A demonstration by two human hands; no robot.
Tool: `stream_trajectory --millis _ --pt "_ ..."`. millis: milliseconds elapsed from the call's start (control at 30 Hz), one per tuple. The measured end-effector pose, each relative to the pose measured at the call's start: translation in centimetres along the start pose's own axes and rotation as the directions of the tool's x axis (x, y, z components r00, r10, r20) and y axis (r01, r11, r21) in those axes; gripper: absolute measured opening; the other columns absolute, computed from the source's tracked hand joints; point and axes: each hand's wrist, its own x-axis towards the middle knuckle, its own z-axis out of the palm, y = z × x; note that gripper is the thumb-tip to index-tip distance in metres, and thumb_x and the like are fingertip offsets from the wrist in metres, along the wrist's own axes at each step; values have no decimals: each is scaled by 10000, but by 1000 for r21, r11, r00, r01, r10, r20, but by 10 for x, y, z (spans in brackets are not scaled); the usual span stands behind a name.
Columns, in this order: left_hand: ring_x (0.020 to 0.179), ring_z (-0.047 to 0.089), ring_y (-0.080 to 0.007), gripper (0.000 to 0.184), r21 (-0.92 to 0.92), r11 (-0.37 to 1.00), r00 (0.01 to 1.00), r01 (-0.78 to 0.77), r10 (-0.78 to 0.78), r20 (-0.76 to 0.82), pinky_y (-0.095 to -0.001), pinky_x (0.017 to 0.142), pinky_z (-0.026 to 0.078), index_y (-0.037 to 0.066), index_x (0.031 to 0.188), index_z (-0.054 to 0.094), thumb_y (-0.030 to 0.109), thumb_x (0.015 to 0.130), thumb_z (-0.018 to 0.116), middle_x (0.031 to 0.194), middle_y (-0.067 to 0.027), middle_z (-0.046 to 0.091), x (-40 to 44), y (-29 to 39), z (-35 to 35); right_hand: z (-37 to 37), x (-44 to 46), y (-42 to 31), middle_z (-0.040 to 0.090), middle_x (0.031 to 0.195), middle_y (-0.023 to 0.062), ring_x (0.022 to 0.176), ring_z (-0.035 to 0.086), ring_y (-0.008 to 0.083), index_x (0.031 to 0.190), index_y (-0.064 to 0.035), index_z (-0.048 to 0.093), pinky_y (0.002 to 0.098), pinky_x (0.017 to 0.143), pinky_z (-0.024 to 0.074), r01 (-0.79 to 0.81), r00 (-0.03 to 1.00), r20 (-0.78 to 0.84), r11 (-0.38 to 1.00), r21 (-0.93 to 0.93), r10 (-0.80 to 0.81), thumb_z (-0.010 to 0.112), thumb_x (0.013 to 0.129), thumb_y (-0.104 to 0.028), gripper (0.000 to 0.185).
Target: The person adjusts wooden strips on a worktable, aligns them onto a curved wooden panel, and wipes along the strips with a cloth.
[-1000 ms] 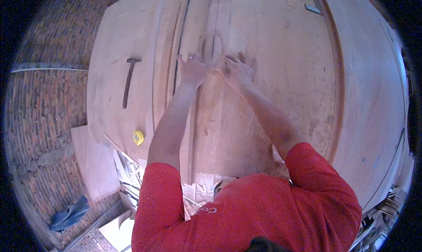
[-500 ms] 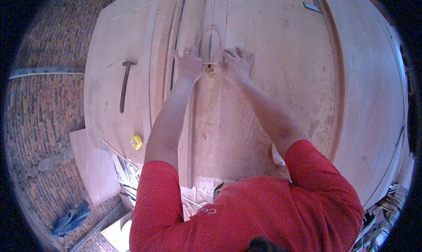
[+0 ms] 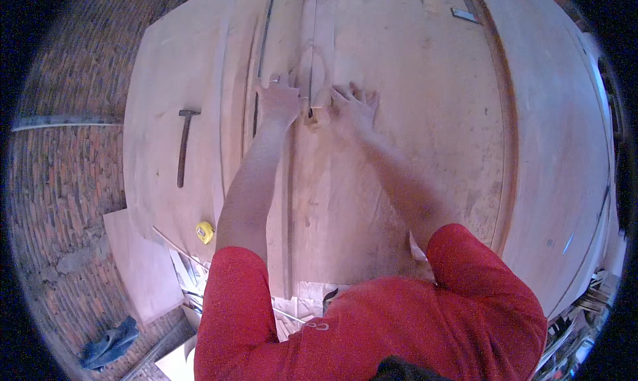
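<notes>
**Your left hand (image 3: 279, 103) and right hand (image 3: 354, 112) flank the near end of the seamed wooden strips (image 3: 323, 22)**

The strips lie lengthwise on your bench (image 3: 425, 102), running away from you with a thin dark seam along the middle. Their near end sits between your two hands, where a small dark opening (image 3: 310, 113) shows. Just beyond it, an oval outline (image 3: 324, 69) marks the wood.

Your right hand is palm down, its fingers (image 3: 359, 96) spread well apart over the bench on the right side of the strips; you have nothing in its grasp that shows. Your left hand is palm down too, with a ring (image 3: 274, 80) on one finger. Its fingertips are hard to make out, so one cannot tell how far they are parted or whether they grip the edge of the strips.

On your left, well apart from the hand, lies a hammer (image 3: 182, 152), its head pointing away from you. Nearer to you, beside your left forearm, is a yellow tape measure (image 3: 205, 232). Far off to the right, a small flat rectangular piece (image 3: 464, 15) lies near the long brown rail (image 3: 506, 102).
</notes>
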Motion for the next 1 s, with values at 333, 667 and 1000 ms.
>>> stream_trajectory --millis 333,667,1000 --pt "1336 502 -280 284 65 996 998 -54 52 34 -748 1066 192 190 1058 790 276 965 537 1273 -57 647 28 -5 -10 0 -2 5 527 1523 -51 1504 338 300 1419 -229 596 752 1171 57 21 1000 -8 1000 7 -21 596 965 -416 491" --pt "1336 513 -280 255 132 987 996 -86 86 6 -711 1058 262 184 1038 794 268 925 582 1298 -68 637 55 -9 -1 -3 -3 2 536 1506 -51 1496 346 299 1404 -232 605 752 1170 66 16 999 -43 999 38 -14 594 965 -402 470" --pt "1267 521 -263 216 23 998 970 54 -47 -239 -638 980 339 217 989 788 332 908 624 1183 -11 659 104 -64 -19 -5 -2 0 576 1461 -58 1471 382 277 1404 -235 607 699 1199 60 -34 999 -34 997 72 36 622 951 -352 468"
